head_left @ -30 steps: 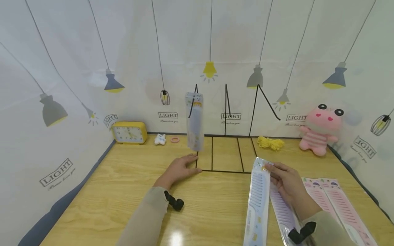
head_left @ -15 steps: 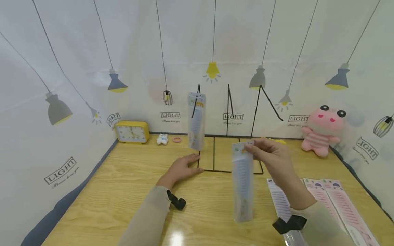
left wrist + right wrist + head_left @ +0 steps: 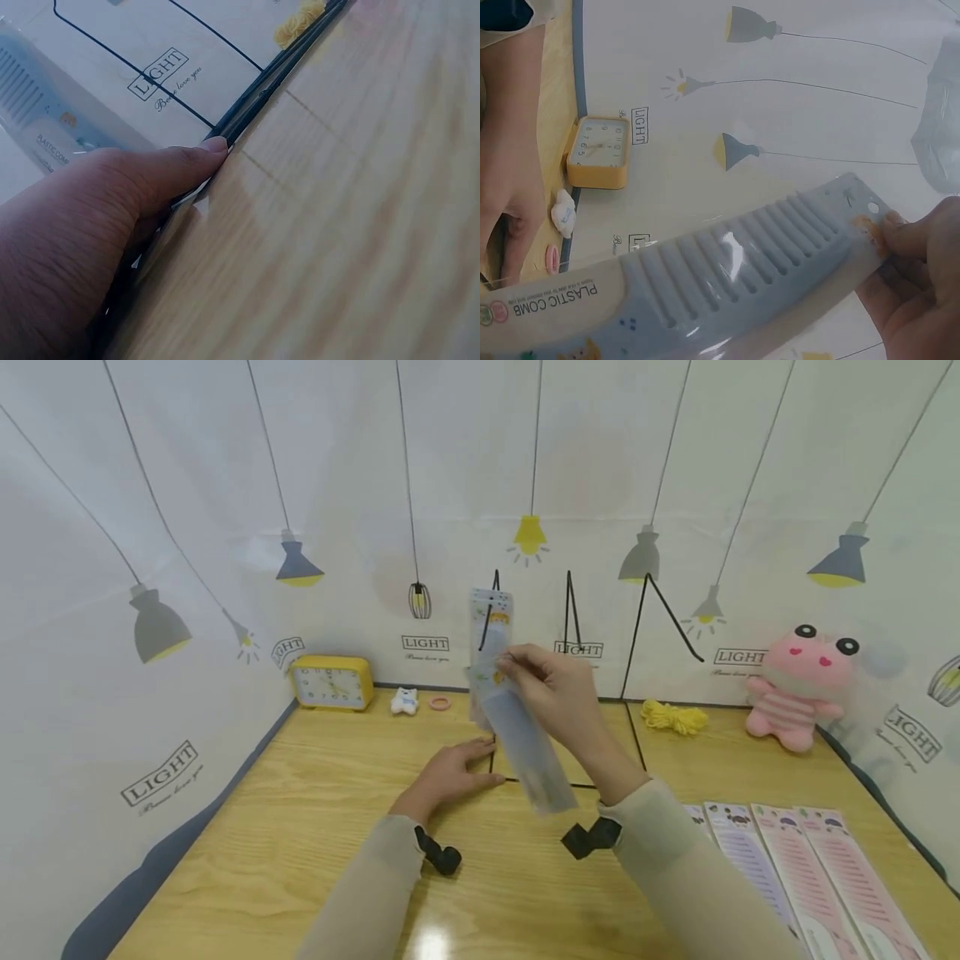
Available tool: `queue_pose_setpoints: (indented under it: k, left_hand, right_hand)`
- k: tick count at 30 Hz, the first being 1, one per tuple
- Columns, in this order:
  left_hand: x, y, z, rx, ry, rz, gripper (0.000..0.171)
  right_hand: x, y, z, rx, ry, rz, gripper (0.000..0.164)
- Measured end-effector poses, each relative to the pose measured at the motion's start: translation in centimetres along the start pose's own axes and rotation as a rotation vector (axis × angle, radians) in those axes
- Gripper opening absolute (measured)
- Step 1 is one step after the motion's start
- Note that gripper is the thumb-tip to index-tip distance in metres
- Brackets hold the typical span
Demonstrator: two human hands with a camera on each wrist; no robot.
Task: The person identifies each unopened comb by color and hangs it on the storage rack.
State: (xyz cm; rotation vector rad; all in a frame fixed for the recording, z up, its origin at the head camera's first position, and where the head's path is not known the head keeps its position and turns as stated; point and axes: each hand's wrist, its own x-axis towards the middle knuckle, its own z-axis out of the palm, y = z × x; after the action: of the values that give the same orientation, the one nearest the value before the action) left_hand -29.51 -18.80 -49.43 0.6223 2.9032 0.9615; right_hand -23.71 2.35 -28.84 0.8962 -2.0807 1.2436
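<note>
While our left hand rests outstretched below the black hook, our nearer right hand pinches the bagged comb by its top just under that hook, long axis slanting down rightward.

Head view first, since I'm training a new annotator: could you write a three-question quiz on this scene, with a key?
1. Multiple choice: which hand pinches the packaged blue comb?
A) left only
B) right only
C) both

2. True or false: the left hand touches the black rack.

3. Short answer: in the head view, what colour are the two rightmost packaged combs lying on the table?

Key:
1. B, the right hand
2. True
3. Pink
</note>
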Motion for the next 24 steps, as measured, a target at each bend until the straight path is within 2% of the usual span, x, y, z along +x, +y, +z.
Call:
queue_pose_setpoints:
  k: [5,16,24]
  left_hand:
    - [-0.2,0.3,-0.1,-0.016,0.007,0.002,0.072]
    - [-0.5,0.8,-0.1,-0.011,0.029,0.005,0.07]
    - [-0.7,1.0,-0.4,-0.014,0.027,-0.013,0.07]
  right_hand:
    - [1.1,0.2,1.0,0.007,0.034,-0.005,0.015]
    - [1.5,0.9,1.9,0.018,0.076,0.04,0.015]
    - [2.2,1.8,2.7,0.013,0.093,0.017,0.015]
